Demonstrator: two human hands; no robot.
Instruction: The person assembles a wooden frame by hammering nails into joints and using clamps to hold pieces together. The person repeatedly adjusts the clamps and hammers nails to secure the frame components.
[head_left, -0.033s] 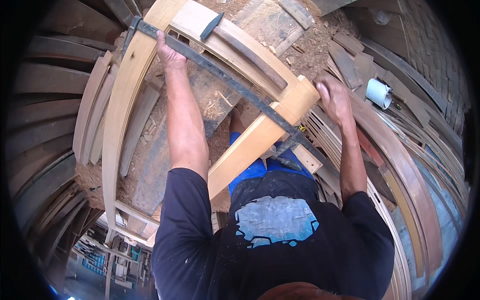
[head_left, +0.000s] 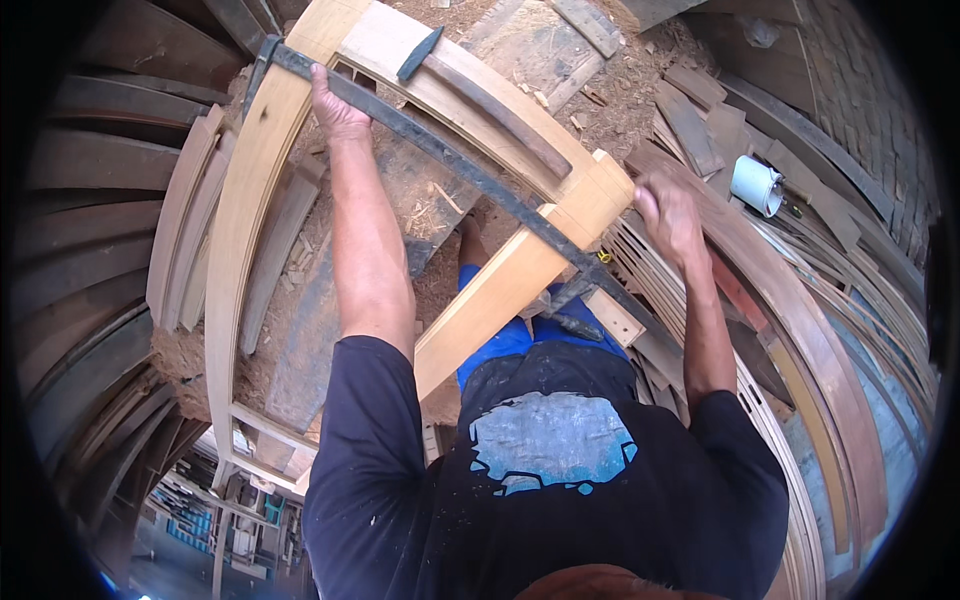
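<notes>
A pale wooden frame lies across the work area, with a long dark metal bar clamp spanning it. My left hand is closed around the clamp bar near its far left end, thumb on top. The clamp's screw end sits near my lap, beside the frame's near rail. My right hand is curled in a fist just right of the frame's corner block; what its fingers hold, if anything, is hidden. A hammer with a wooden handle rests on the far rail.
Curved boards are stacked along the left. More long planks and strips lie at the right, near a white cup-like container. Sawdust and wood scraps cover the ground beyond the frame.
The frame, with the clamp and hammer on it, has shifted very slightly left. My right hand has dropped a little toward me; my left hand keeps its hold on the bar.
</notes>
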